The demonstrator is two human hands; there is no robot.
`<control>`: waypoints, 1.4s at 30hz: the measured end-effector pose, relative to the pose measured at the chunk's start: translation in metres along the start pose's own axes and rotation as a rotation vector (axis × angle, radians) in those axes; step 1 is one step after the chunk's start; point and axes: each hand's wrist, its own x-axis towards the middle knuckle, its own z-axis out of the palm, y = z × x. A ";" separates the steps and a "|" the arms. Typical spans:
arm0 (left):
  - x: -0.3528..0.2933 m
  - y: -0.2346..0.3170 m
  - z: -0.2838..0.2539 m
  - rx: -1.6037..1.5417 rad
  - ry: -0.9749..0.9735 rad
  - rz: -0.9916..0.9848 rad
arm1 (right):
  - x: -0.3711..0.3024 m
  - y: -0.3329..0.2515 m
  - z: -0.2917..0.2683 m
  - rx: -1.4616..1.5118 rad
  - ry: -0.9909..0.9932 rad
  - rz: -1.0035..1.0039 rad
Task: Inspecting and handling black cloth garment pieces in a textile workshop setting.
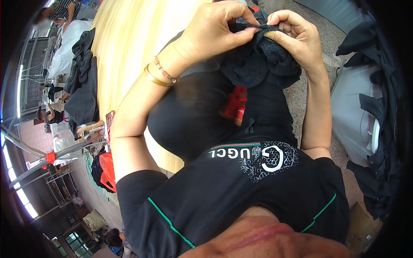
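Note:
A bunched piece of dark grey cloth hangs over my lap at the top of the view. My left hand pinches its upper edge between thumb and forefinger. Close beside it, my right hand grips the same edge, thumb pressed against the curled fingers. A short stretch of the cloth is drawn up between the two hands, and the rest hangs in loose folds below. Whether the cloth is a whole garment or one piece of it, I cannot tell.
A pale wooden table stands on my left, with dark cloth heaped at its far side. On the right, dark strips hang over a white container. Something red shows between my legs. Other people are at far left.

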 end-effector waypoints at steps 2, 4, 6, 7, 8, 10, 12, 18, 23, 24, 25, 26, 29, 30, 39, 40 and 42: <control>0.001 0.001 0.001 0.024 0.020 0.021 | 0.000 0.000 0.000 -0.013 0.018 0.020; 0.002 0.002 0.002 0.049 0.041 0.039 | 0.001 -0.001 0.004 -0.034 0.057 0.009; 0.003 0.003 0.003 0.230 0.065 0.125 | 0.001 -0.002 0.005 -0.056 0.097 0.001; 0.004 0.004 0.005 0.230 0.067 0.124 | -0.001 -0.002 0.004 -0.043 0.096 0.041; 0.005 0.005 0.006 0.261 0.070 0.128 | -0.002 -0.002 0.003 -0.031 0.095 0.081; 0.007 0.005 0.008 0.290 0.075 0.130 | -0.003 -0.003 0.006 -0.045 0.128 0.052; 0.010 0.004 0.010 0.269 0.134 0.110 | -0.006 -0.009 0.013 -0.061 0.161 0.026; 0.003 -0.003 0.001 -0.350 -0.031 -0.629 | -0.028 -0.021 0.009 -0.299 0.395 0.053; 0.009 0.012 -0.013 -0.156 -0.513 -0.633 | -0.060 -0.011 -0.014 -0.908 0.346 0.186; 0.007 0.012 -0.013 -0.104 -0.665 -0.622 | -0.064 -0.011 -0.017 -1.062 0.365 0.250; 0.002 0.007 -0.009 -0.021 -0.669 -0.582 | -0.067 -0.008 -0.018 -1.090 0.384 0.202; -0.002 0.004 -0.010 0.157 -0.701 -0.546 | -0.071 -0.004 -0.020 -1.101 0.354 0.196; -0.009 -0.006 -0.006 0.104 -0.629 -0.563 | -0.089 0.016 -0.030 -1.025 0.399 0.143; -0.008 -0.003 -0.009 0.030 -0.550 -0.556 | -0.095 0.022 -0.029 -1.059 0.392 0.136; -0.004 0.004 -0.025 -0.293 -0.351 -0.810 | -0.128 0.042 -0.060 -0.629 0.360 0.478; -0.005 0.005 -0.031 -0.270 -0.408 -0.812 | -0.123 0.041 -0.064 -0.456 0.407 0.500; -0.008 -0.008 -0.036 -0.327 -0.446 -0.833 | -0.112 0.030 -0.071 -0.201 0.499 0.499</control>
